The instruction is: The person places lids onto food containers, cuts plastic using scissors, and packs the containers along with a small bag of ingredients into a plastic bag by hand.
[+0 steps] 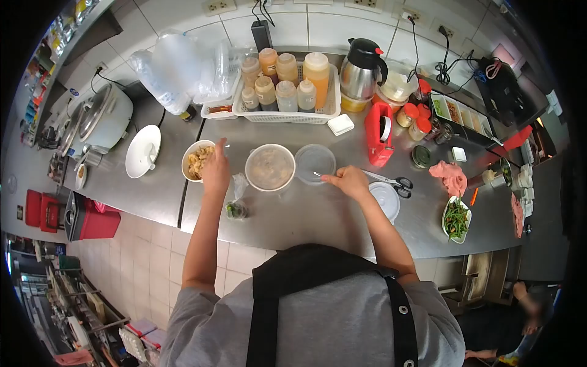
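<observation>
My left hand (215, 169) is at the right rim of a white paper bowl (186, 170) holding pale brown chunks of food (198, 161). Its fingers are curled, and what they grip is mostly hidden. My right hand (347, 181) pinches at the near right edge of a clear round plastic lid (315, 163) lying on the counter. Between the hands stands a larger round bowl (270, 167) with a see-through cover over brownish contents. A small clear bag with something green (235, 209) lies in front of it, near my left forearm.
A white basket (287, 116) of squeeze bottles stands at the back, beside a steel jug (361, 70). To the right are a red tape dispenser (380, 134), scissors (400, 184), another lid (384, 202) and a dish of greens (457, 220). A white plate (142, 150) lies left.
</observation>
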A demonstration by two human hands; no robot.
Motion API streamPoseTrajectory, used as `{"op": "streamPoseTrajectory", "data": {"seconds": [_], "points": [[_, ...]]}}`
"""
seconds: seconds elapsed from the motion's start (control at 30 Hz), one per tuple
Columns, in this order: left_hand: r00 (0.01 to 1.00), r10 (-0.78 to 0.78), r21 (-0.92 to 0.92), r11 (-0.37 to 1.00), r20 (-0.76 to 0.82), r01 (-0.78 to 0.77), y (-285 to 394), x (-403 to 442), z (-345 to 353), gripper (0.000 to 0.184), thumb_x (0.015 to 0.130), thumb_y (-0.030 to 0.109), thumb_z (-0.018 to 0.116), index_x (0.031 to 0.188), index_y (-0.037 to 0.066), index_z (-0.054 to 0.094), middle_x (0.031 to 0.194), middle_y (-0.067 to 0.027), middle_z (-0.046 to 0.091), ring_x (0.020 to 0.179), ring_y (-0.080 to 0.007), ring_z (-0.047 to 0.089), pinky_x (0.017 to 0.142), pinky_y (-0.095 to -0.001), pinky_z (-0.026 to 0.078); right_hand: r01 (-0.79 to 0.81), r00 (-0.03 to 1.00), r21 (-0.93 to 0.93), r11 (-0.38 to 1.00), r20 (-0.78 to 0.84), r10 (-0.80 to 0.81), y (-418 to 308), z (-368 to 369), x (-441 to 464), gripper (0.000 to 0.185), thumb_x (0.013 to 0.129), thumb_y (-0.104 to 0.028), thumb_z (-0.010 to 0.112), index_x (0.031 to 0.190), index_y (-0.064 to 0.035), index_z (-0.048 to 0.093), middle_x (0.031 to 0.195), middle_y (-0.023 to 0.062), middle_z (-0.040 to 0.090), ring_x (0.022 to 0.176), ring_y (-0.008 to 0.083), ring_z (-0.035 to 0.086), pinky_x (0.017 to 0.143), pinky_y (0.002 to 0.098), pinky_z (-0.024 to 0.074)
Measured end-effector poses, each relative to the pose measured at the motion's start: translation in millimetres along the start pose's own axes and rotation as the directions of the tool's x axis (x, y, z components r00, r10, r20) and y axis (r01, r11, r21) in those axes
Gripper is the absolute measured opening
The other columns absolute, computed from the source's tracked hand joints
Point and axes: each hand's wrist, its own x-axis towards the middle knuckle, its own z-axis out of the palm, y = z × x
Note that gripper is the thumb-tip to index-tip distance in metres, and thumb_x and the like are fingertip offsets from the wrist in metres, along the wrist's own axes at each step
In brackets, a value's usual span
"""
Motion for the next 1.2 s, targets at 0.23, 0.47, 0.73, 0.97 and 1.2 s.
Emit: {"op": "streamPoseTrajectory", "data": {"seconds": [0.23, 0.47, 0.73, 0.97, 1.2], "points": [[0.943, 0.120, -0.350, 0.937, 0.310, -0.004, 23.0, -5.8, 45.2, 0.055, 0.079, 0.000, 0.063, 0.128, 0.012, 0.041, 0.089, -0.0132, 0.065, 0.076, -0.0291, 0.065, 0.063, -0.0416, 0.051, -0.127, 0.992, -0.158, 0.979, -0.017, 0.126, 21.3, 20.1, -26.6, 0.053, 0.074, -0.057, 0.071, 0.062, -0.0064, 0.065, 0.068, 0.0128, 0.066, 0.070, 0.0310, 0.066, 0.062, 0.0432, 0.0483], [0.555, 0.021, -0.554, 0.110, 0.831, 0.825, 63.6, -27.3, 110.1, 0.087, 0.077, -0.006, 0.065, 0.147, 0.017, 0.020, 0.078, -0.0080, 0.062, 0.067, -0.0188, 0.063, 0.054, -0.0337, 0.050, -0.178, 0.984, -0.290, 0.940, -0.062, 0.167, 23.3, 56.2, -17.6, 0.052, 0.077, -0.061, 0.064, 0.078, -0.0101, 0.074, 0.081, 0.0134, 0.071, 0.081, 0.0306, 0.069, 0.069, 0.0425, 0.0520], [0.863, -0.098, -0.586, 0.696, 0.496, 0.416, 90.1, -29.7, 112.2, 0.112, 0.078, 0.017, 0.071, 0.152, 0.023, -0.015, 0.075, -0.0154, 0.064, 0.068, -0.0308, 0.065, 0.068, -0.0393, 0.053, -0.162, 0.987, -0.248, 0.955, -0.031, 0.159, 24.2, 57.3, -18.1, 0.045, 0.080, -0.053, 0.065, 0.079, -0.0087, 0.074, 0.081, 0.0151, 0.070, 0.081, 0.0332, 0.068, 0.069, 0.0458, 0.0514], [0.946, -0.119, -0.426, 0.871, 0.302, 0.245, 79.6, -32.1, 132.2, 0.063, 0.093, 0.039, 0.055, 0.143, 0.006, 0.038, 0.100, -0.0211, 0.067, 0.097, -0.0318, 0.064, 0.086, -0.0402, 0.049, -0.144, 0.987, -0.209, 0.967, 0.045, 0.156, 33.0, 55.4, -15.8, 0.052, 0.081, -0.058, 0.061, 0.079, -0.0077, 0.073, 0.081, 0.0147, 0.070, 0.082, 0.0323, 0.068, 0.070, 0.0449, 0.0512], [0.829, 0.020, -0.781, 0.349, 0.559, 0.518, 110.2, -56.2, 80.5, 0.066, 0.099, 0.053, 0.038, 0.128, -0.004, 0.052, 0.126, -0.0209, 0.058, 0.116, -0.0254, 0.054, 0.102, -0.0340, 0.038, -0.184, 0.977, -0.187, 0.965, 0.074, 0.201, 41.3, 58.1, -8.4, 0.046, 0.079, -0.055, 0.064, 0.079, -0.0102, 0.075, 0.080, 0.0142, 0.070, 0.081, 0.0321, 0.068, 0.069, 0.0453, 0.0512]]}}
